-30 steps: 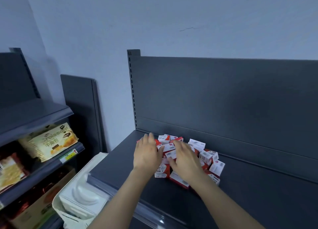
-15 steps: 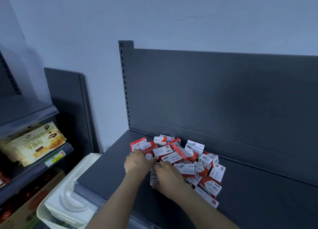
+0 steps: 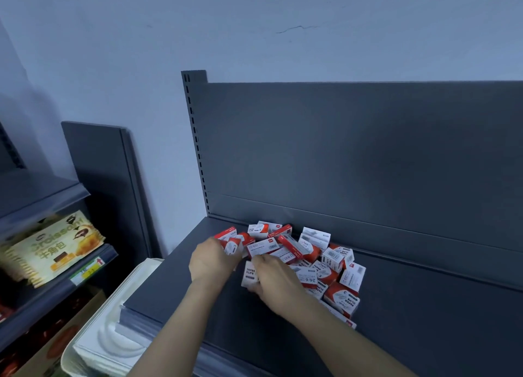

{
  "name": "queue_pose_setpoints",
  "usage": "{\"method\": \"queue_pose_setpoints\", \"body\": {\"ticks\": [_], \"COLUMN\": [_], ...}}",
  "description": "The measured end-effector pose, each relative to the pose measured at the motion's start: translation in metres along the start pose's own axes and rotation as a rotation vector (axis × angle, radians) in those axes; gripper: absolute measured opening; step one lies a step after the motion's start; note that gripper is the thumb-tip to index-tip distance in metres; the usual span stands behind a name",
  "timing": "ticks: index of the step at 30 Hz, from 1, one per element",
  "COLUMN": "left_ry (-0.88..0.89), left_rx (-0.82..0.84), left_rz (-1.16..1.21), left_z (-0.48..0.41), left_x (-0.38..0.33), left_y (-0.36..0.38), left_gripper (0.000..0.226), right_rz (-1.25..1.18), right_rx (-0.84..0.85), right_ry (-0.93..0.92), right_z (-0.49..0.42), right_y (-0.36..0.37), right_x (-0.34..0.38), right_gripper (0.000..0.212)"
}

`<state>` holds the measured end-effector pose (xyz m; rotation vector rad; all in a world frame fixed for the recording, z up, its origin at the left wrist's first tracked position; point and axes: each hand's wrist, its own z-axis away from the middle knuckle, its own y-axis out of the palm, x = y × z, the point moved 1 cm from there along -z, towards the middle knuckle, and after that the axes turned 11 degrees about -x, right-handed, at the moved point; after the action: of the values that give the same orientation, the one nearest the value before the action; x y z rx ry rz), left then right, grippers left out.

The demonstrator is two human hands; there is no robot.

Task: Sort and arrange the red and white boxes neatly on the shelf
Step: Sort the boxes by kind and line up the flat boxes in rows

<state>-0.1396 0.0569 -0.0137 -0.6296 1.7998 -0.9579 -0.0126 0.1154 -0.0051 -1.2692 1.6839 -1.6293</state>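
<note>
A dark grey shelf (image 3: 424, 334) fills the right and near part of the view, its flat deck backed by a tall grey back panel (image 3: 353, 150) with a slotted upright (image 3: 195, 138) at its left edge, all against a pale wall (image 3: 254, 22) marked by a thin crack. To the left stands a second grey shelving unit (image 3: 42, 195); a yellow croissant packet (image 3: 53, 249) lies on it above a price tag (image 3: 87, 267). Below, between the two units, sits a stack of white moulded trays (image 3: 113, 340).

On the far left part of the shelf deck, close to the back panel, lies a jumbled pile of red and white boxes (image 3: 314, 263), tilted and overlapping at every angle; some read "paper clips".

Both bare forearms reach in from the near edge. The left hand (image 3: 210, 259) is curled at the pile's left side, its fingers closed against a box there. The right hand (image 3: 276, 281) lies just beside it, knuckles up, fingers bent around a white-faced box (image 3: 249, 273) standing at the near left edge of the pile. The two hands almost touch.
</note>
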Motion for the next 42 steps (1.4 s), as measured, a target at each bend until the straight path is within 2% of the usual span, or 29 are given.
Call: {"method": "queue_pose_setpoints", "body": {"ticks": [5,9,19,29,33,42], "left_ry": [0.194,0.355,0.627,0.723,0.778,0.833], "left_rx": [-0.137,-0.199,-0.122,0.068,0.115,0.228], "left_rz": [0.036,0.101,0.393,0.507,0.46,0.342], "left_z": [0.003,0.022,0.144,0.347,0.418,0.505], "left_x": [-0.038,-0.086,-0.232,-0.369,-0.413,-0.481], "left_y": [-0.025,-0.036,-0.027,0.02,0.036,0.085], "left_gripper": [0.056,0.055,0.047,0.051,0.051,0.055], "right_rz": [0.008,0.0,0.098,0.189,0.21,0.238], "right_rx": [-0.189,-0.326,-0.538,-0.535,-0.497,-0.455], "right_ry": [0.054,0.139,0.393,0.549,0.627,0.784], "right_z": [0.009,0.028,0.139,0.324,0.387,0.454], "right_y": [-0.046,-0.085,-0.167,-0.23,-0.245,-0.262], "right_x": [-0.018,-0.049,-0.172,-0.317,-0.367,-0.464], "right_gripper": [0.052,0.042,0.044,0.042,0.04,0.041]}}
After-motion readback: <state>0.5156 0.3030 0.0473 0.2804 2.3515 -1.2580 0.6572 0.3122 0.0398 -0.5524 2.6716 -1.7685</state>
